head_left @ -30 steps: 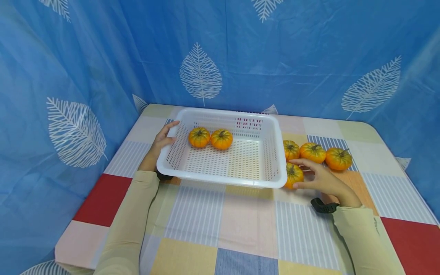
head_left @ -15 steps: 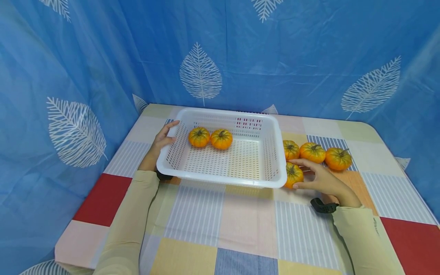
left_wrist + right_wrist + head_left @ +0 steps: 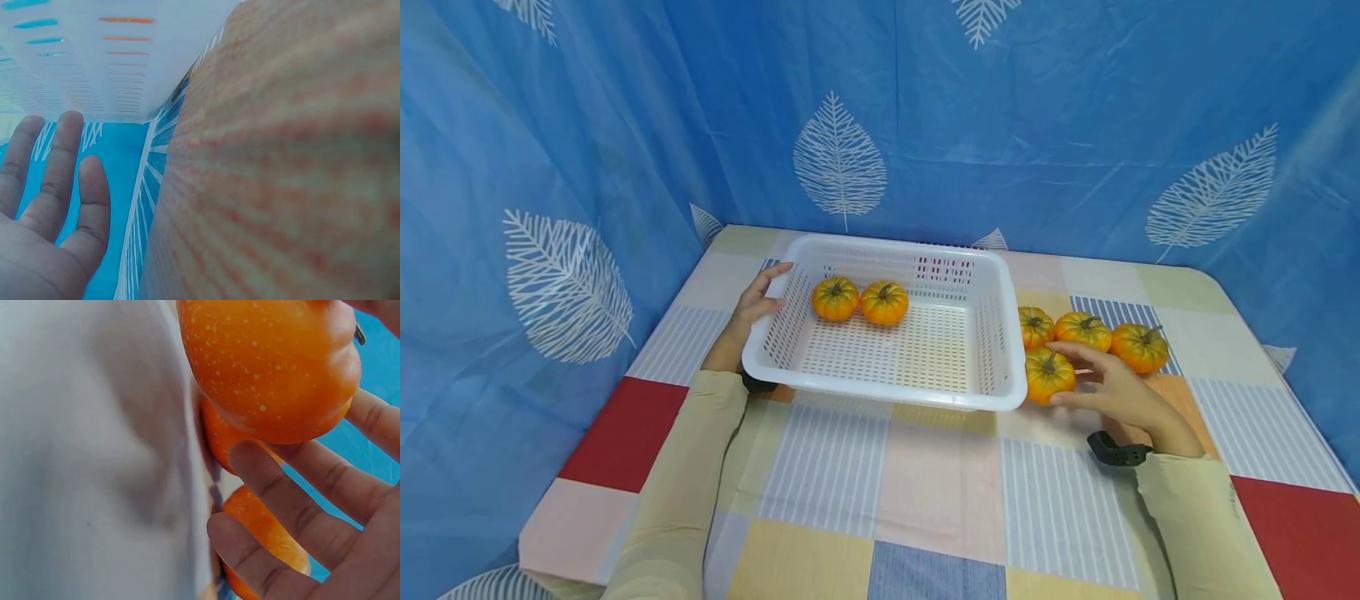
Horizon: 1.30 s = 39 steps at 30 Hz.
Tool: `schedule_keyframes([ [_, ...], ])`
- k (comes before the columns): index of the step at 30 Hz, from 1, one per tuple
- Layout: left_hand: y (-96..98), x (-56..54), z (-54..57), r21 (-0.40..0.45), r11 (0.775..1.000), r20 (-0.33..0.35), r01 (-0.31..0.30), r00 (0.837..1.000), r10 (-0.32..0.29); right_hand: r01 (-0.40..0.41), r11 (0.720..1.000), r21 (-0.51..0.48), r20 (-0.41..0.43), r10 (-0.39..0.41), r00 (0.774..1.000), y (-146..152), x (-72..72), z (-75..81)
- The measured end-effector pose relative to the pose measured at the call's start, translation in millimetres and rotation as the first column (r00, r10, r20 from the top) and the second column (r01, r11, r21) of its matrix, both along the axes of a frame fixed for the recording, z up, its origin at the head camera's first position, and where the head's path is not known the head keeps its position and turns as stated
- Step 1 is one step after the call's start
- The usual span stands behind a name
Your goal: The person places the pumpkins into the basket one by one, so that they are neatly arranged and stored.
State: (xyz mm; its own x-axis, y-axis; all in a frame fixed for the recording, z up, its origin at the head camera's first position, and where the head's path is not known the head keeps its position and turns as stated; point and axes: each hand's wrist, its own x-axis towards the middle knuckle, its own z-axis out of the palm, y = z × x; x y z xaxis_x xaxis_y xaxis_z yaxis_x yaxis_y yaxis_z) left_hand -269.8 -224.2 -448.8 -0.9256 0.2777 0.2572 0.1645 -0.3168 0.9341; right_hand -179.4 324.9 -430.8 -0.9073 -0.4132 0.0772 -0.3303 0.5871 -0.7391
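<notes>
A white plastic basket (image 3: 880, 393) holds two small orange pumpkins, a left one (image 3: 835, 300) and a right one (image 3: 884, 303). My left hand (image 3: 749, 315) rests at its left rim, thumb and index fingertips on the edge; in the left wrist view three fingers are straight and spread beside the slotted wall (image 3: 125, 69). My right hand (image 3: 1108, 390) holds another pumpkin (image 3: 1047, 377) between thumb and fingers, just right of the basket. In the right wrist view this pumpkin (image 3: 275, 369) shows large at the top, with the other fingers spread below it.
Behind the right hand are three more pumpkins: one (image 3: 1035, 325) partly hidden by the basket, a middle one (image 3: 1084, 330) and a right one (image 3: 1139, 347). A patchwork cloth (image 3: 940, 500) covers the table. Blue leaf-print curtains (image 3: 1000, 150) hang behind and at the sides.
My right hand has shifted slightly right and the pumpkin in it has moved a little right and up in view. The left hand and basket stay put.
</notes>
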Motion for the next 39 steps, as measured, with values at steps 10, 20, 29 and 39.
schedule_keyframes([
  [10,-2.0,-0.5,-1.1,-0.014,1.000,-0.022,0.024,0.999,-0.024,0.058,0.998,-0.023,-0.013,-0.058,0.998,5.9,6.2,16.0],
  [20,-5.5,-3.9,-4.8,0.011,0.998,-0.072,0.063,0.995,-0.062,0.041,0.999,-0.029,-0.102,-0.044,0.994,4.5,-1.6,41.6],
  [29,0.4,1.5,4.6,-0.019,1.000,0.002,0.010,1.000,-0.010,0.070,0.994,0.078,-0.060,-0.065,0.996,-1.5,-11.7,69.7],
  [39,-1.4,-1.4,-0.8,-0.022,1.000,-0.003,0.007,1.000,-0.008,0.005,0.994,0.107,-0.114,0.007,0.994,-21.4,-27.9,94.1],
])
